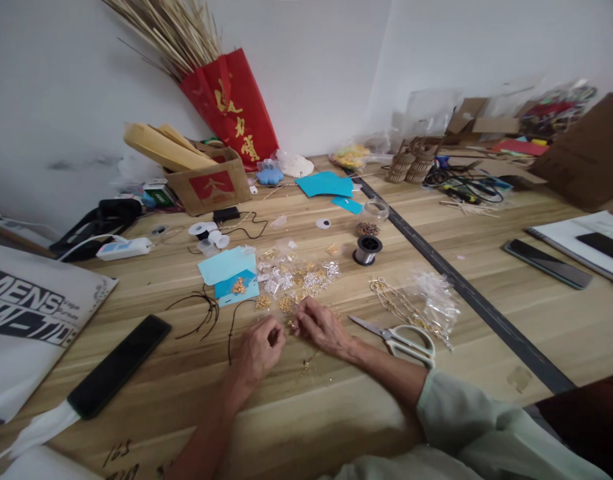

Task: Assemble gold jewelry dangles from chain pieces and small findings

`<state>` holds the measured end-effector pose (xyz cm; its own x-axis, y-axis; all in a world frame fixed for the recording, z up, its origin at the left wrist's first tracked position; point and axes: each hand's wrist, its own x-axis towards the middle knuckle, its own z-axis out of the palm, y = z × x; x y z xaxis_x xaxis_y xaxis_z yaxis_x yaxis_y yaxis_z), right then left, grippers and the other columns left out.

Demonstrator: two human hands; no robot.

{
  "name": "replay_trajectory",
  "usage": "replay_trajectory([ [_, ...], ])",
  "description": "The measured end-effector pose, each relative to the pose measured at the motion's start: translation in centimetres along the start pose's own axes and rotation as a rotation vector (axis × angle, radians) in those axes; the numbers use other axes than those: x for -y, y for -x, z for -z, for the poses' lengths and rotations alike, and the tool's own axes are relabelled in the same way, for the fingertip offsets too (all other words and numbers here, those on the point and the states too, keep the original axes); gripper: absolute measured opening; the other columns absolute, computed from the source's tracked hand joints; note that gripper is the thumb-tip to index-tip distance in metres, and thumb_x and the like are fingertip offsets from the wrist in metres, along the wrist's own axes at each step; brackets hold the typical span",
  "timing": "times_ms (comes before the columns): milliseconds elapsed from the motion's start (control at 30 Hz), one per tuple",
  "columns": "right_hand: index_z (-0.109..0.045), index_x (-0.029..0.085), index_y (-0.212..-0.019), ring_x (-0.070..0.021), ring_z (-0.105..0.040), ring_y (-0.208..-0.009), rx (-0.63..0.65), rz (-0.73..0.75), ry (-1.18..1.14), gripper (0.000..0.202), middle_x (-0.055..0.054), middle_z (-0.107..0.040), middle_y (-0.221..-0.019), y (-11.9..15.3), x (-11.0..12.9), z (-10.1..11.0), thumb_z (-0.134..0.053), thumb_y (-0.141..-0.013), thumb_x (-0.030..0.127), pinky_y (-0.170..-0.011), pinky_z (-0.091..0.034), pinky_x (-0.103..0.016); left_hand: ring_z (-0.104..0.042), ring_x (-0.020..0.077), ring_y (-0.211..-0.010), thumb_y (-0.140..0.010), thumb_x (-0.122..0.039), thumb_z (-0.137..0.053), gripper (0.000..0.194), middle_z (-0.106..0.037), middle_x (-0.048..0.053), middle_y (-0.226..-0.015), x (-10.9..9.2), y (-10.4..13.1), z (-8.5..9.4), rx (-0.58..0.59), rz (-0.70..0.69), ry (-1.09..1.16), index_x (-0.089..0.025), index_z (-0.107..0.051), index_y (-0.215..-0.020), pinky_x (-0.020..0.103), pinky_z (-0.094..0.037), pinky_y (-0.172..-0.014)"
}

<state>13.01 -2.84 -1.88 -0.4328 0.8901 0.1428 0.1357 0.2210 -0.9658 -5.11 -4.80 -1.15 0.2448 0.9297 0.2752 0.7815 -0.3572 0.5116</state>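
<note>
Head view: left hand (pixel 262 343) and right hand (pixel 322 327) curled near gold beads (pixel 285 305), contents unclear

Plain pale wall (pixel 326 80), light wood-grain tabletop (pixel 186 380), soft light

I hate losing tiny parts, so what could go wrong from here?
The small gold-coloured pieces lie just beyond the left hand and might get knocked among the silvery ones. The thin gold-coloured strand lies between the forearms, so one could drag it. The scissors lie beside the right hand; a sideways sweep could meet the tip.
</note>
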Motion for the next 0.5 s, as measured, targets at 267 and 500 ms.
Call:
replay_trajectory([
  [267, -0.043, 0.021, -0.086, -0.0133, -0.059, -0.062, 0.038, -0.022, -0.021, 0.021, -0.001, -0.063, -0.070, 0.03, 0.00, -0.09, -0.038, -0.095, 0.039, -0.061, -0.045, -0.024, -0.060, 0.0149, -0.062, -0.082, -0.032, -0.050, 0.020, -0.064, 0.000, -0.067, 0.48, -0.34, 0.25, 0.044, 0.204, 0.338, -0.018, -0.060, -0.073, 0.023, -0.044, -0.060],
  [500, -0.043, 0.019, -0.087, -0.0124, -0.060, -0.062, 0.044, 0.012, 0.001, 0.019, -0.001, -0.062, -0.070, 0.13, 0.38, 0.06, -0.037, -0.095, 0.035, -0.059, -0.045, -0.023, -0.066, 0.0178, -0.072, -0.082, -0.038, -0.053, 0.025, -0.069, 0.003, -0.075, -0.08, -0.45, 0.46, 0.096, 0.317, 0.600, -0.016, -0.064, -0.088, 0.025, -0.050, -0.067],
])
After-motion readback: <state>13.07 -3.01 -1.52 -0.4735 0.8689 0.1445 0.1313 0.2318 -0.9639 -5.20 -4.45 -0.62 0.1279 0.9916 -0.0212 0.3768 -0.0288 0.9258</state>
